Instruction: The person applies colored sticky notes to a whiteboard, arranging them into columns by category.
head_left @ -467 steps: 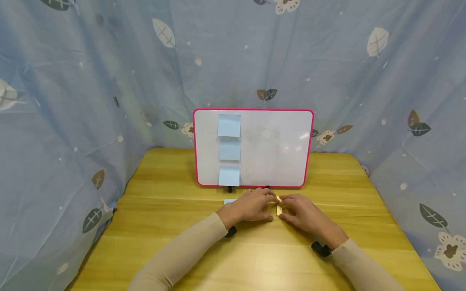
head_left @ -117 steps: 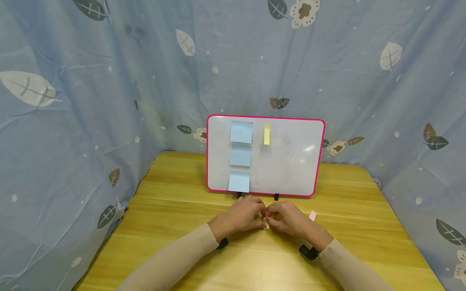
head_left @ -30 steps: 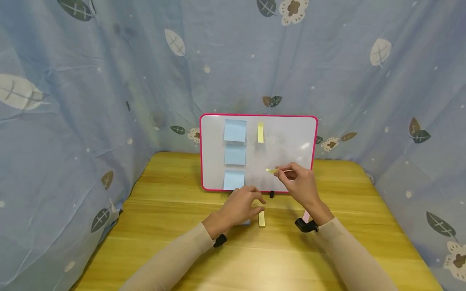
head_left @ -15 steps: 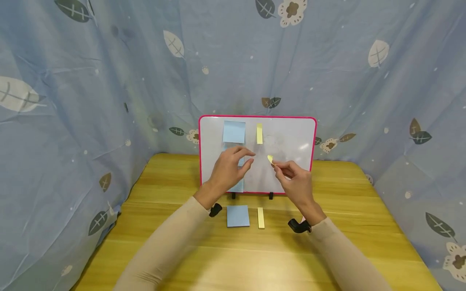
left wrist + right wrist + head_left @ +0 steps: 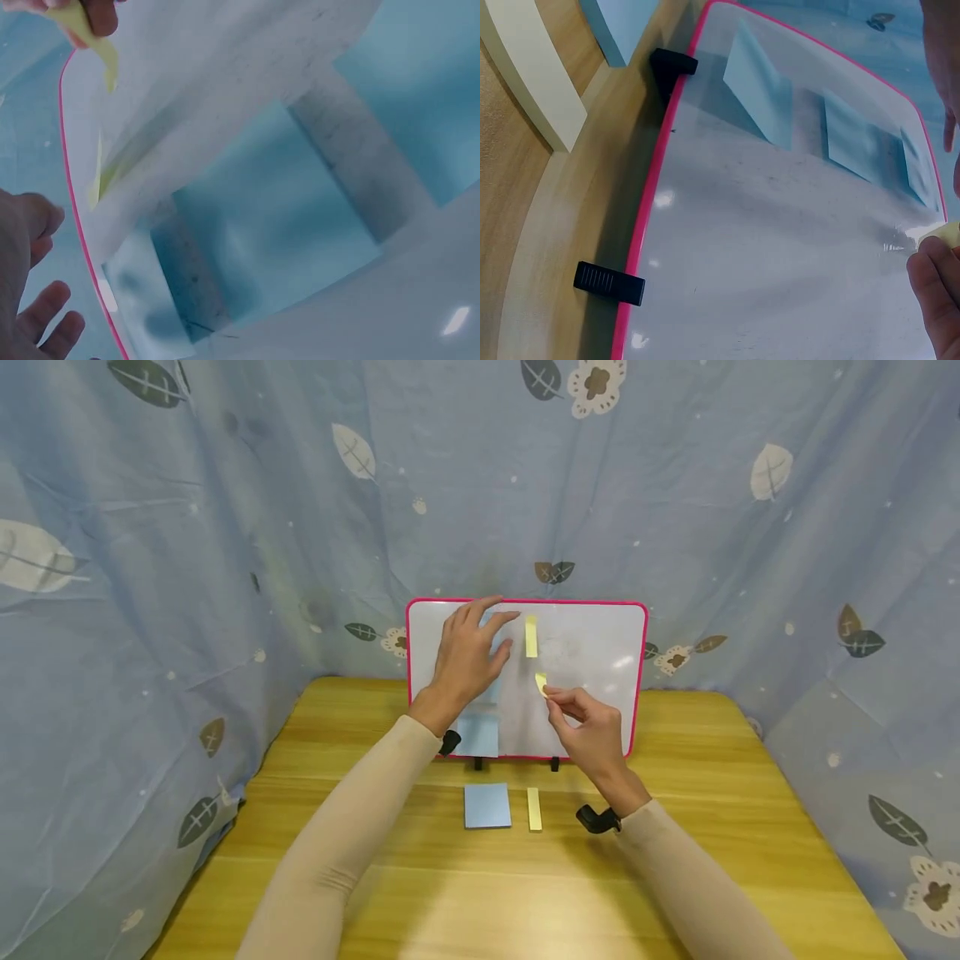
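My right hand (image 5: 588, 731) pinches a yellow sticky note strip (image 5: 541, 682) between thumb and fingers, in front of the whiteboard (image 5: 592, 635). Its free end curls upward, just below another yellow strip (image 5: 531, 637) that hangs on the board. Up at the board's left half, my left hand (image 5: 463, 652) has its fingers spread and holds nothing. It covers much of the blue sticky notes in the head view; the lowest blue note (image 5: 478, 735) shows under it. From the left wrist, the middle blue note (image 5: 277, 217) appears whole, and the held strip (image 5: 97, 41) dangles at top left.
On the wooden table (image 5: 480, 893), a blue sticky note pad (image 5: 487, 806) lies beside a narrow yellow pad (image 5: 534, 810). Black feet (image 5: 609, 283) support the board's lower edge. A patterned blue curtain (image 5: 480, 485) surrounds the table.
The right hand has peeled a yellow strip off its pad and brought it left across the board. My left hand has risen from the table to the upper board. One yellow strip was stuck up earlier.
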{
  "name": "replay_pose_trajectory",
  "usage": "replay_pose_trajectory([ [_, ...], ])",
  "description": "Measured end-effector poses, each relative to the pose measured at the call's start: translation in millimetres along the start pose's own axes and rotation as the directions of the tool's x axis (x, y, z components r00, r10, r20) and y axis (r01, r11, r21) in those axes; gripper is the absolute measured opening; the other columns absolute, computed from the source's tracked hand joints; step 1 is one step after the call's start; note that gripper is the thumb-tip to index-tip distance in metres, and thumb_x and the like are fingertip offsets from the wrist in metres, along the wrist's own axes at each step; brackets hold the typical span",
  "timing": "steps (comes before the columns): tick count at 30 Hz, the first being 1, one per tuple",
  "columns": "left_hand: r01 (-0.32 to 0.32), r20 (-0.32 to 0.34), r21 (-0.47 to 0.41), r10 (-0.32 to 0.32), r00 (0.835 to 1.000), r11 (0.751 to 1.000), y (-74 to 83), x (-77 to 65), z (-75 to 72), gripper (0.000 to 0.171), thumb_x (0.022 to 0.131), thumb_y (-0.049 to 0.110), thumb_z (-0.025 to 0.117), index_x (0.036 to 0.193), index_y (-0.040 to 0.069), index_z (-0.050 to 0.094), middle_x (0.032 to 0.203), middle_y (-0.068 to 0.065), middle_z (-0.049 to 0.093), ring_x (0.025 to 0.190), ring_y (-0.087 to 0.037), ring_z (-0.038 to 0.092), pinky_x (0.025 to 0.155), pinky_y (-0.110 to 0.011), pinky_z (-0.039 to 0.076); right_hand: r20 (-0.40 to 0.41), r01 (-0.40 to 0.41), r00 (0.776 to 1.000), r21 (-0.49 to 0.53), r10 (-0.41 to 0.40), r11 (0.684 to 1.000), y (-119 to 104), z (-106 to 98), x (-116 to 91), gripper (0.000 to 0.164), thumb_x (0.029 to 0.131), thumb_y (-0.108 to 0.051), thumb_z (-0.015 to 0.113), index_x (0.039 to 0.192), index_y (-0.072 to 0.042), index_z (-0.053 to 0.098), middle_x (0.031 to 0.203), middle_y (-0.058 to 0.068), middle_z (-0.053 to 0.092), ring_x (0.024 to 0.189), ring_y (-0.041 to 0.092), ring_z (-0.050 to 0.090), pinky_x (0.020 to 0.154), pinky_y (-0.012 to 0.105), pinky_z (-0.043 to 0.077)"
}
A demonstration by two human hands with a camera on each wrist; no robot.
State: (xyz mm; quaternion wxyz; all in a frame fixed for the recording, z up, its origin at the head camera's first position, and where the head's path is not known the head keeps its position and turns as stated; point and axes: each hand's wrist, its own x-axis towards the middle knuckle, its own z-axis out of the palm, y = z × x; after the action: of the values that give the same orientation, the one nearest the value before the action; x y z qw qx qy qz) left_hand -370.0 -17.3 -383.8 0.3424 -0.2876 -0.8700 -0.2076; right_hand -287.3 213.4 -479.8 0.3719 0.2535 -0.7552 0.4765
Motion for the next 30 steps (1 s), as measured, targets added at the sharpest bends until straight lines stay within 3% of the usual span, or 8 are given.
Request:
replay_pose_trajectory([
  [5,0.028,0.129,0.098,-0.041,0.991,0.995,-2.8,15.3,-3.4,0.054,0.113,0.032,0.079,0.165,0.027,0.066,0.180,-0.007,0.053,0.168,-0.034,0.049,0.145,-0.066,0.029,0.001,0.038,0.999,-0.004,-0.038,0.999,2.3,6.3,4.3,0.006,0.101,0.008,0.081,0.105,0.006,0.083,0.119,0.021,0.089,0.100,0.040,0.090,0.096,0.014,0.064],
  [10,0.085,0.227,0.144,-0.116,0.967,0.986,-5.3,18.5,-7.5,0.067,0.111,0.041,0.081,0.173,0.030,0.057,0.182,-0.003,0.050,0.171,-0.031,0.045,0.146,-0.072,0.021,0.021,0.080,0.997,-0.031,-0.079,0.996,4.6,14.3,7.6,0.008,0.100,0.010,0.082,0.104,0.004,0.083,0.119,0.018,0.090,0.099,0.037,0.090,0.093,0.031,0.069],
  [14,0.077,0.251,0.146,-0.112,0.961,0.986,-5.5,17.6,-7.5,0.077,0.107,0.042,0.086,0.176,0.028,0.053,0.181,-0.004,0.049,0.171,-0.032,0.043,0.144,-0.076,0.021,0.028,0.092,0.995,-0.051,-0.091,0.994,5.2,19.7,8.8,0.009,0.099,0.012,0.083,0.105,0.004,0.082,0.119,0.019,0.090,0.100,0.037,0.090,0.091,0.041,0.070],
  [21,0.056,0.282,0.180,-0.107,0.954,0.982,-3.7,18.1,-2.9,0.105,0.097,0.049,0.096,0.182,0.025,0.040,0.182,-0.006,0.043,0.173,-0.032,0.037,0.145,-0.076,0.017,0.049,0.100,0.994,-0.111,-0.095,0.989,6.6,23.6,11.0,0.007,0.100,0.009,0.082,0.105,0.005,0.081,0.119,0.020,0.089,0.101,0.037,0.090,0.092,0.043,0.070],
  [30,0.073,0.284,0.248,-0.145,0.948,0.966,1.7,17.8,10.6,0.118,0.091,0.059,0.098,0.185,0.031,0.033,0.183,-0.009,0.040,0.174,-0.035,0.033,0.146,-0.077,0.012,0.044,0.095,0.995,-0.146,-0.089,0.985,10.6,24.3,11.1,0.006,0.100,0.008,0.083,0.104,0.004,0.082,0.119,0.019,0.090,0.100,0.036,0.091,0.090,0.047,0.071],
])
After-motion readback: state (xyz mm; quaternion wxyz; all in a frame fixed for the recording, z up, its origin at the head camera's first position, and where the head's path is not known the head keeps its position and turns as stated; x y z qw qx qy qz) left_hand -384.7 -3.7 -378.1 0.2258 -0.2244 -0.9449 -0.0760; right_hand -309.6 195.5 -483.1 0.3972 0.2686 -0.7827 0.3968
